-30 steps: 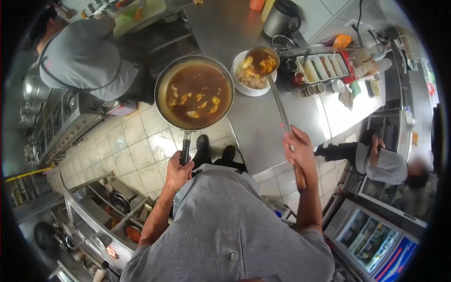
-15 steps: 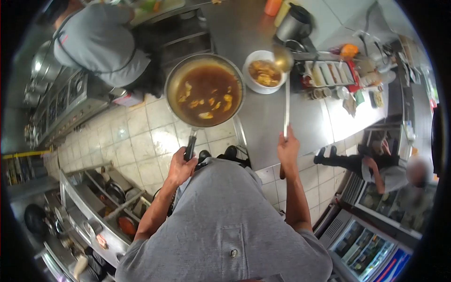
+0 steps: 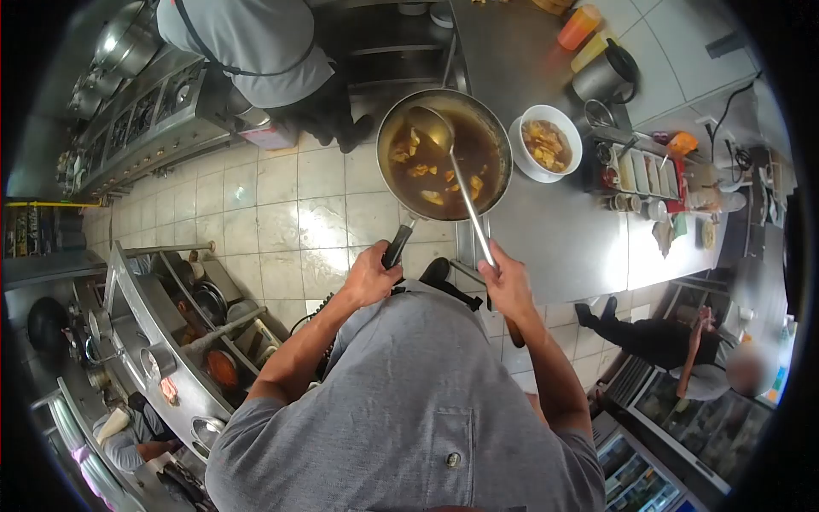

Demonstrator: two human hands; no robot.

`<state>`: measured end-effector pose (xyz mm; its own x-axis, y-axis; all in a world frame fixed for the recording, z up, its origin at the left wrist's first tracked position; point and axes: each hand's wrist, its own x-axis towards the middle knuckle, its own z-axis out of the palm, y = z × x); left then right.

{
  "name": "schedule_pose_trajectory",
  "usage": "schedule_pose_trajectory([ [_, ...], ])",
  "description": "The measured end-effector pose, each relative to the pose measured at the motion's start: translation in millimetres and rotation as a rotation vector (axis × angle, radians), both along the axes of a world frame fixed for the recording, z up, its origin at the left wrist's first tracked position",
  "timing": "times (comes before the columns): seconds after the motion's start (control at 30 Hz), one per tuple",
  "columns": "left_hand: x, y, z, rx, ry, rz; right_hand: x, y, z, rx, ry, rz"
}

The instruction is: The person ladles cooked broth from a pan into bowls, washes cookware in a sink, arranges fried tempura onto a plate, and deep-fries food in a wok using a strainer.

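Note:
My left hand [image 3: 372,275] is closed round the black handle of a round pan [image 3: 384,162], which holds brown broth with yellow pieces. My right hand [image 3: 507,277] grips the long handle of a metal ladle [image 3: 431,130], whose bowl lies in the broth at the pan's upper left. Just right of the pan, a white bowl [image 3: 572,136] with broth and yellow pieces stands on the steel counter [image 3: 546,226].
A metal pitcher [image 3: 604,72] and an orange bottle [image 3: 579,26] stand at the counter's back. Condiment trays [image 3: 641,171] are on the right. One person [image 3: 247,47] stands at upper left, another [image 3: 665,341] at right, a third [image 3: 128,439] at lower left. Stoves line the left.
The ladle has moved left from over the white bowl into the pan, and my right hand has moved left too. The bowl now holds more broth and yellow pieces. The whole view has shifted.

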<state>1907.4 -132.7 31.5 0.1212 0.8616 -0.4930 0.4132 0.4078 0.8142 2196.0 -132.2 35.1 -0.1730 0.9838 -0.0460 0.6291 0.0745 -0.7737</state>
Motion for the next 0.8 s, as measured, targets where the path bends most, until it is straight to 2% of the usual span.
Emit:
schedule_pose_trajectory([
  [0.03, -1.5, 1.9, -0.5, 0.000, -0.001, 0.004, -0.7, -4.9, 2.5, 0.000, -0.001, 0.004],
  [0.1, -7.5, 4.2, -2.8, -0.047, -0.018, -0.016, -3.6, -16.4, 21.3, -0.644, 0.480, -0.005],
  [0.13, -11.1, 3.8, -5.7, -0.049, -0.015, -0.005, -9.1, -20.5, 38.5, -0.862, 0.699, -0.120],
  [0.17, -14.9, 3.1, -7.5, -0.071, -0.024, -0.023, -7.8, -21.4, 43.8, -0.870, 0.702, -0.113],
  [0.23, -20.4, 1.1, -6.7, -0.097, -0.026, -0.049, -2.2, -23.3, 46.1, -1.127, 1.112, -0.173],
  [0.3, -20.0, -0.6, 7.1, -0.112, -0.041, -0.049, -4.0, -29.4, 42.9, -1.127, 1.122, -0.218],
  [0.47, -16.9, 0.4, -3.9, -0.090, -0.105, -0.028, -2.5, -37.5, 60.1, -1.005, 1.050, -0.173],
  [0.8, 6.5, 38.3, 2.2, -0.038, -0.246, 0.005, 29.4, -24.2, 112.8, -0.675, 1.192, -0.406],
])
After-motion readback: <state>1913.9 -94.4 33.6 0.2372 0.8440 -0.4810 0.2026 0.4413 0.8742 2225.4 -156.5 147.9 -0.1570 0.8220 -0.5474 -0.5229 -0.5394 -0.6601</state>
